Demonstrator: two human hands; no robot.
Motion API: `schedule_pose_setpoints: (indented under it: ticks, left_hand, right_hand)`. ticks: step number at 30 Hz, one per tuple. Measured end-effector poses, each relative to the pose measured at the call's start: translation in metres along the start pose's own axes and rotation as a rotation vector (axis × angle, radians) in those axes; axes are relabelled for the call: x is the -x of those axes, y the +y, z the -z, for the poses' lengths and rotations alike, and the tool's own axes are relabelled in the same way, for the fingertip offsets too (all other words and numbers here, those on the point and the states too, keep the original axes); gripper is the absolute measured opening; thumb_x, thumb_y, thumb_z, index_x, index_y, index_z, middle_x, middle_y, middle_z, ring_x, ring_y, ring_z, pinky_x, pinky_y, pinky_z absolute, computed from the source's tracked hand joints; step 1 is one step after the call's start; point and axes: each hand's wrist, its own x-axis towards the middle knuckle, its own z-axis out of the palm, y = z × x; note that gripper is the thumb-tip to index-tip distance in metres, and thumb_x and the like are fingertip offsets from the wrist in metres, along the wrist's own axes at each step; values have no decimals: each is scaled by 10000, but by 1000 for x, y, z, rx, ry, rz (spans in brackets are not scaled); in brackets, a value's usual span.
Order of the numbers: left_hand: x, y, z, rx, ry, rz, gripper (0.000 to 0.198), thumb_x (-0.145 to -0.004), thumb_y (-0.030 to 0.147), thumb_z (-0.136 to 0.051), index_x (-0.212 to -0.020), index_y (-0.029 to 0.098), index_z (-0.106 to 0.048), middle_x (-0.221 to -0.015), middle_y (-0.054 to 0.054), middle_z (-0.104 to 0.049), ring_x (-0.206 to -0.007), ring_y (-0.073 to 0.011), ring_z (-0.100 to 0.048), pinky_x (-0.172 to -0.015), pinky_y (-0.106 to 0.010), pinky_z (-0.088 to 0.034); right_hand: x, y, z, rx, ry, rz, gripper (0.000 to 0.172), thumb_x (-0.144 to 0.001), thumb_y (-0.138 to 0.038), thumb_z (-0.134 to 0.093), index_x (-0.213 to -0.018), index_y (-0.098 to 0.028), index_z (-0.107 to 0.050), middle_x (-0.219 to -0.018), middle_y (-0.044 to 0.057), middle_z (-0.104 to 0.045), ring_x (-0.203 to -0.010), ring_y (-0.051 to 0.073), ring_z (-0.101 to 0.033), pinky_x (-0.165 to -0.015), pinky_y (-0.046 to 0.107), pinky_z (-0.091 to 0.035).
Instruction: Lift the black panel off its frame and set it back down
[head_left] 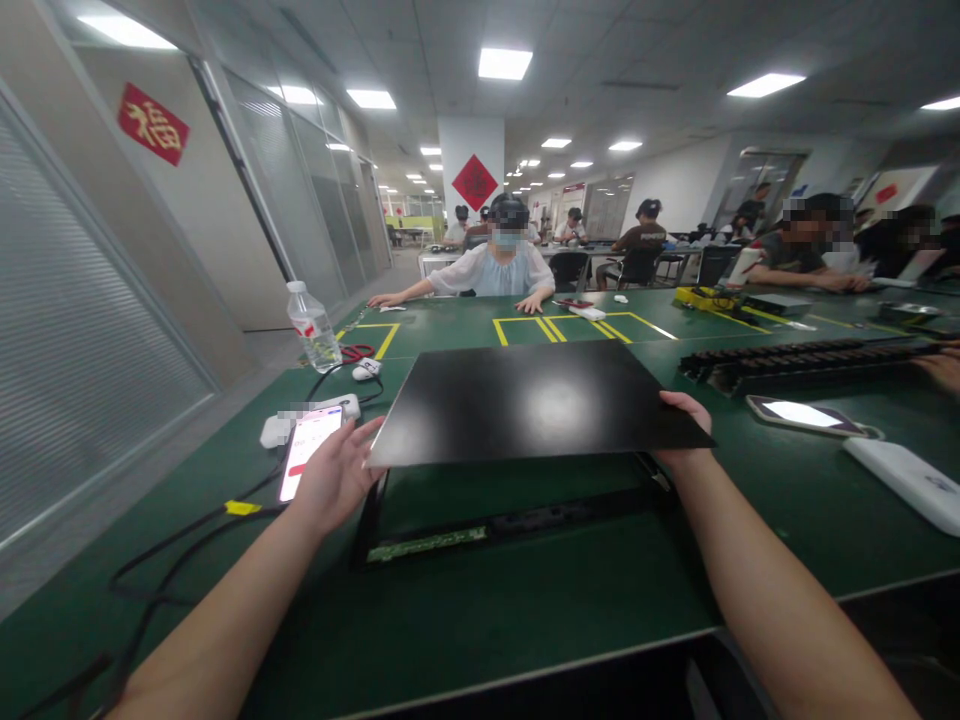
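A thin, glossy black rectangular panel (480,400) is held up, nearly level, between my two hands. My left hand (337,475) is at its near left corner, fingers against the edge. At the right edge, my right hand (686,425) grips it with the thumb on top and the other fingers underneath, hidden. Below the panel, a black rectangular frame (367,525) lies on the green table. Along the frame's near side runs a green circuit board strip (427,545). The panel hides the frame's far part.
Left of my hands are a lit phone (311,450), a black cable (165,545) and a water bottle (313,330). On the right lie another phone (806,413), a white power bank (904,480) and black ribbed strips (787,365). Across the table (787,520) sits a person (491,265).
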Motion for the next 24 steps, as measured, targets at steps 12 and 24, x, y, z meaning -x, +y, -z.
schedule_pose_setpoints:
  ticks: [12,24]
  left_hand:
    - [13,11,-3,83,167,-94,311,-811,25,-641,-1078,119,-770,-820,-71,-832,-701,-243,-819,-634,-275,-681]
    - [-2,9,11,25,72,-160,252,-706,120,-783,-958,128,-800,-814,-73,-833,-665,-238,-794,-552,-236,-624]
  right_hand:
    - [11,7,-8,249,-184,-281,340,-675,-115,-652,-1007,-149,-718,-795,76,-751,-727,263,-746,-688,408,-635]
    - [4,12,-8,625,4,-80,302,-774,-58,-605,-1043,-168,-687,-751,73,-772,-622,157,-701,-554,234,-530]
